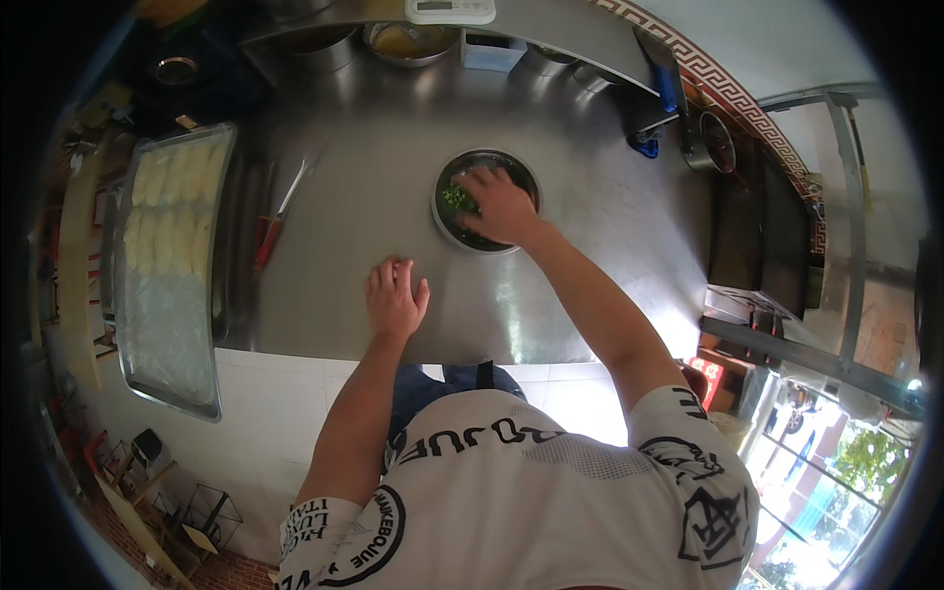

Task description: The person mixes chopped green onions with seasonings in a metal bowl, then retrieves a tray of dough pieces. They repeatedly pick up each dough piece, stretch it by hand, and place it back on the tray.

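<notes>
My right hand (495, 205) is inside a round metal bowl (435, 214), with its fingers spread over chopped green herbs (459, 198). Those fingers are slightly blurred, and the hand hides much of the bowl's inside. My left hand (392, 299) rests on the stainless steel table (332, 221), holding nothing, its thumb apart from the slightly curled fingers. It lies in front of the bowl and to its left, not touching it.
At left, a metal tray (166, 346) carries rows of pale dough pieces (169, 177) under clear film. Beside it lie red-handled tools (269, 240). Metal bowls (411, 48) and a white plastic container (493, 51) line the back, below a shelf bearing a digital scale (450, 10).
</notes>
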Demonstrator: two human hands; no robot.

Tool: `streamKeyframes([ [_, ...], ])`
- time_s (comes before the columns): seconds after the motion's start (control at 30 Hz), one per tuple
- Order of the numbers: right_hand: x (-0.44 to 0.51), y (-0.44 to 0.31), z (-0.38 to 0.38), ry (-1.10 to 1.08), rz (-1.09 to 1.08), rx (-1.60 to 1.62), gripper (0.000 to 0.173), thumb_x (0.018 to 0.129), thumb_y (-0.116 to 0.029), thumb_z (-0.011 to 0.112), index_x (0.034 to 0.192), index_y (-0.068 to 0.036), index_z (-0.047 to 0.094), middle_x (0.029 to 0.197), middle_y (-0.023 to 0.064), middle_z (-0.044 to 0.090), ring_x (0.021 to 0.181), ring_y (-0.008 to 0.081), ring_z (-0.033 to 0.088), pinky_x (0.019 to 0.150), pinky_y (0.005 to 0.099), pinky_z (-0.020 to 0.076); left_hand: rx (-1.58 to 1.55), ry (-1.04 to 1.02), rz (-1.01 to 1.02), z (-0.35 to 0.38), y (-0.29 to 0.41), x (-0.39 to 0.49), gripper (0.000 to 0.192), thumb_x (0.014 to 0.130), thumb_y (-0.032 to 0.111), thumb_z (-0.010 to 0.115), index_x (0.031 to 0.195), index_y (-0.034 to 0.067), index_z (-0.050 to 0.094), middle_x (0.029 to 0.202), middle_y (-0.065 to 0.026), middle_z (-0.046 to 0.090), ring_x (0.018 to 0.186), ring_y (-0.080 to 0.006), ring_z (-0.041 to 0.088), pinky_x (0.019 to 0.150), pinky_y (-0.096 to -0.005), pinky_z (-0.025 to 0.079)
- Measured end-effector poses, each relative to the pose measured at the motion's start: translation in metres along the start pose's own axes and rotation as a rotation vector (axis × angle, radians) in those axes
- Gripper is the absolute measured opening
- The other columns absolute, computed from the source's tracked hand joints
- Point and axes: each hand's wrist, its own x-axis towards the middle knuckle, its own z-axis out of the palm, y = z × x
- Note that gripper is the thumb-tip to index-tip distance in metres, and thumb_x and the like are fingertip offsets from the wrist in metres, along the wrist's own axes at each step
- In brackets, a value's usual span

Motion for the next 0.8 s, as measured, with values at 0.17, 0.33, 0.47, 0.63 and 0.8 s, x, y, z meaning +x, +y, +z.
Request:
streamKeyframes([
  [0.17, 0.001, -0.003, -0.011, -0.196, 0.226, -0.165, 0.054, 0.091, -0.010, 0.071, 0.144, -0.020, 0.063, 0.143, 0.0131, 0.062, 0.133, 0.0371, 0.062, 0.101, 0.0485, 0.0605, -0.014, 0.034, 0.023, -0.001, -0.005, -0.002, 0.042, 0.093, 0.033, 0.075, 0.128, 0.013, 0.064, 0.128, -0.0108, 0.061, 0.117, -0.0333, 0.060, 0.098, -0.0502, 0.049],
  [0.33, 0.006, -0.002, -0.010, 0.021, 0.250, 0.028, 0.045, 0.092, -0.004, 0.067, 0.135, -0.018, 0.071, 0.137, 0.0150, 0.067, 0.125, 0.0368, 0.067, 0.102, 0.0500, 0.0590, -0.045, 0.008, 0.003, -0.001, -0.007, -0.003, 0.043, 0.093, 0.035, 0.074, 0.129, 0.013, 0.065, 0.129, -0.0100, 0.061, 0.117, -0.0320, 0.061, 0.098, -0.0484, 0.048],
  [0.47, 0.007, -0.004, -0.003, 0.011, 0.123, -0.180, 0.038, 0.094, -0.008, 0.068, 0.130, -0.017, 0.075, 0.138, 0.0146, 0.066, 0.119, 0.0389, 0.070, 0.102, 0.0502, 0.0591, -0.017, -0.042, 0.010, -0.003, -0.009, -0.003, 0.044, 0.094, 0.036, 0.073, 0.130, 0.012, 0.065, 0.129, -0.0098, 0.061, 0.118, -0.0316, 0.061, 0.098, -0.0475, 0.048],
  [0.63, 0.002, -0.008, -0.006, -0.110, 0.256, -0.054, 0.038, 0.092, -0.013, 0.074, 0.130, -0.017, 0.074, 0.140, 0.0142, 0.062, 0.118, 0.0369, 0.071, 0.101, 0.0500, 0.0597, -0.049, -0.032, 0.015, 0.000, -0.010, -0.002, 0.043, 0.096, 0.035, 0.073, 0.131, 0.012, 0.064, 0.131, -0.0102, 0.060, 0.120, -0.0316, 0.060, 0.100, -0.0480, 0.048],
  [0.8, -0.007, -0.006, -0.008, -0.056, 0.149, -0.152, 0.046, 0.093, -0.009, 0.070, 0.138, -0.018, 0.068, 0.138, 0.0154, 0.063, 0.114, 0.0387, 0.073, 0.095, 0.0527, 0.0619, -0.068, -0.048, 0.003, 0.004, -0.010, -0.002, 0.043, 0.096, 0.034, 0.073, 0.132, 0.011, 0.064, 0.134, -0.0109, 0.059, 0.121, -0.0321, 0.059, 0.103, -0.0494, 0.048],
])
